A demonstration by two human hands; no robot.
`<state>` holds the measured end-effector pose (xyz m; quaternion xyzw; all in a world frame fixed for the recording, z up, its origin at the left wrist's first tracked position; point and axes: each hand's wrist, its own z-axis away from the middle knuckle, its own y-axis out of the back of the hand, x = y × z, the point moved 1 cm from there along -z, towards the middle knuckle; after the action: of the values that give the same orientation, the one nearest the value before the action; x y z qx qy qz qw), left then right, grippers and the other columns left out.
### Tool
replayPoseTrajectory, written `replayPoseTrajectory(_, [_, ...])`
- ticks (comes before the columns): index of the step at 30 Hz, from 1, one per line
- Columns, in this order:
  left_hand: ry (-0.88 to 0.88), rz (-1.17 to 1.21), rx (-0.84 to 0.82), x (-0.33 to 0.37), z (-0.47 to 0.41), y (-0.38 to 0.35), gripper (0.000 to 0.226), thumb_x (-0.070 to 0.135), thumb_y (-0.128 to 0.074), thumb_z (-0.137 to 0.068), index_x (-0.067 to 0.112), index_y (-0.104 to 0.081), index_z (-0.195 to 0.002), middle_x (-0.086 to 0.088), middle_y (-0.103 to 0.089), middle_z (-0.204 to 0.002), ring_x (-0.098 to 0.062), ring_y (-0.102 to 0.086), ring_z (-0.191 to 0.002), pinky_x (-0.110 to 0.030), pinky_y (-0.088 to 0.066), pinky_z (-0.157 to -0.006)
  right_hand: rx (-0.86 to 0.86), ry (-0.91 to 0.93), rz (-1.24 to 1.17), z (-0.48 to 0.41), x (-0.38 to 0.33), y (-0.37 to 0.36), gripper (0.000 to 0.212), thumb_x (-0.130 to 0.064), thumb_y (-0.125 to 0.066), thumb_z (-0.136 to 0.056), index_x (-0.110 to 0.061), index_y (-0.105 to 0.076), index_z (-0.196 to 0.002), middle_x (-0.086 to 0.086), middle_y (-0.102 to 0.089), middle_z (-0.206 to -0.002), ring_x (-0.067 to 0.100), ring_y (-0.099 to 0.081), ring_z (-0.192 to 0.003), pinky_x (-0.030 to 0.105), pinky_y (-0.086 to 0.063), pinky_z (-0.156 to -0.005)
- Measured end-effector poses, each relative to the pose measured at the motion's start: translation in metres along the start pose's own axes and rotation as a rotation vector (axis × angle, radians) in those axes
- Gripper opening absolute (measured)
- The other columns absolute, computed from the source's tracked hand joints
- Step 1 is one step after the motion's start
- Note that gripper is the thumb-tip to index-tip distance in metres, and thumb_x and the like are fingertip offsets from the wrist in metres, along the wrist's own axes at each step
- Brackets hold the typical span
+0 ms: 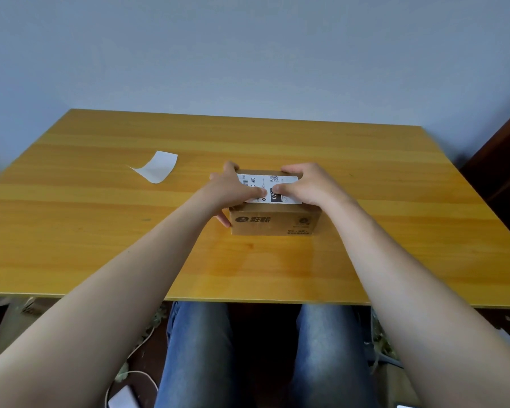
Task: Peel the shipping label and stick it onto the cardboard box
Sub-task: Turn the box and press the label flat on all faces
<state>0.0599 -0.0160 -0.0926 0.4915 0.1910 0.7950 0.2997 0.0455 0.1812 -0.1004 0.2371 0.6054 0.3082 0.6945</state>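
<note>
Both hands cover the ends of the white printed shipping label (268, 188); its small print between the two thumbs is too fine to read.

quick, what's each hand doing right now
Left hand: open, pressing the shipping label onto the cardboard box.
Right hand: open, thumb pressing the same label, fingers over the box's far edge.

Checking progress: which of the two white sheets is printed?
The shipping label on the cardboard box, under both hands; the curled backing sheet on the table's left is blank.
</note>
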Motion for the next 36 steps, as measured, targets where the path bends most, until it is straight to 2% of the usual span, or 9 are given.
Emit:
replayPoseTrajectory(2, [-0.008,0.009,0.030,0.002,-0.001,-0.003,0.093,0.052,-0.082,-0.083,0.024,-0.026,-0.152,-0.010,-0.051,-0.134,-0.036,-0.070,-0.103,-0.056,-0.065,-0.056,0.013,0.002,0.021,-0.001,0.001,-0.005,0.068,-0.049,-0.076,-0.089,-0.030,-0.055,-0.151,-0.002,-0.047,-0.159,0.019,-0.050,-0.140,0.032,-0.044,-0.103])
replayPoseTrajectory(5, [-0.008,0.023,0.037,0.004,-0.001,-0.007,0.076,0.057,-0.077,-0.087,0.020,-0.029,-0.133,-0.010,-0.061,-0.116,-0.035,-0.074,-0.092,-0.059,-0.065,-0.063,0.027,-0.020,0.055,-0.005,0.003,-0.012,0.067,-0.058,-0.069,-0.091,-0.033,-0.053,-0.151,0.001,-0.037,-0.162,0.026,-0.048,-0.142,0.042,-0.045,-0.110])
replayPoseTrajectory(8, [-0.015,0.034,0.043,0.005,-0.003,-0.007,0.068,0.056,-0.075,-0.090,0.020,-0.028,-0.122,-0.008,-0.062,-0.107,-0.037,-0.074,-0.091,-0.060,-0.065,-0.063,0.027,-0.039,0.043,-0.005,0.004,-0.013,0.068,-0.061,-0.071,-0.089,-0.034,-0.055,-0.149,0.001,-0.036,-0.161,0.025,-0.047,-0.142,0.043,-0.045,-0.110])
replayPoseTrajectory(13, [-0.010,0.042,-0.025,0.005,-0.004,-0.001,0.075,0.049,-0.080,-0.089,0.017,-0.034,-0.138,-0.011,-0.063,-0.113,-0.037,-0.076,-0.090,-0.059,-0.065,-0.064,-0.032,-0.041,-0.017,-0.005,0.004,-0.007,0.079,-0.056,-0.083,-0.081,-0.032,-0.055,-0.151,-0.003,-0.041,-0.163,0.021,-0.045,-0.146,0.035,-0.041,-0.110])
replayPoseTrajectory(17, [-0.040,0.039,-0.068,0.002,-0.007,0.003,0.080,0.042,-0.084,-0.087,0.017,-0.036,-0.146,-0.009,-0.066,-0.113,-0.033,-0.077,-0.091,-0.058,-0.065,-0.069,-0.105,-0.050,-0.003,-0.007,0.002,-0.002,0.094,-0.053,-0.090,-0.072,-0.032,-0.050,-0.154,-0.002,-0.046,-0.158,0.021,-0.054,-0.135,0.035,-0.046,-0.109])
replayPoseTrajectory(23, [-0.062,0.028,-0.125,-0.002,-0.014,0.006,0.090,0.037,-0.092,-0.078,0.019,-0.038,-0.148,-0.005,-0.065,-0.117,-0.029,-0.077,-0.093,-0.057,-0.066,-0.073,-0.178,-0.050,0.122,-0.002,-0.002,0.002,0.109,-0.056,-0.092,-0.068,-0.038,-0.037,-0.160,0.002,-0.028,-0.160,0.026,-0.043,-0.141,0.035,-0.038,-0.107])
replayPoseTrajectory(27, [-0.073,0.009,-0.170,-0.003,-0.014,0.009,0.098,0.035,-0.095,-0.074,0.022,-0.038,-0.152,-0.003,-0.062,-0.122,-0.029,-0.077,-0.096,-0.054,-0.067,-0.074,-0.222,-0.042,0.173,0.000,-0.003,0.005,0.115,-0.059,-0.091,-0.066,-0.041,-0.031,-0.162,0.001,-0.024,-0.163,0.027,-0.037,-0.146,0.039,-0.034,-0.112])
replayPoseTrajectory(33, [-0.094,0.045,-0.225,-0.004,-0.013,0.012,0.113,0.028,-0.097,-0.072,0.024,-0.028,-0.162,0.002,-0.056,-0.125,-0.028,-0.074,-0.102,-0.054,-0.066,-0.080,-0.238,-0.027,0.166,0.000,-0.001,0.005,0.112,-0.058,-0.089,-0.071,-0.040,-0.028,-0.163,0.000,-0.017,-0.167,0.027,-0.030,-0.150,0.039,-0.030,-0.115])
replayPoseTrajectory(36, [-0.104,0.063,-0.203,-0.007,-0.013,0.009,0.109,0.033,-0.094,-0.076,0.025,-0.029,-0.162,0.000,-0.060,-0.126,-0.026,-0.075,-0.100,-0.053,-0.067,-0.076,-0.211,-0.031,0.082,0.001,0.002,0.003,0.096,-0.063,-0.079,-0.081,-0.041,-0.032,-0.162,-0.003,-0.013,-0.170,0.026,-0.027,-0.153,0.040,-0.029,-0.117])
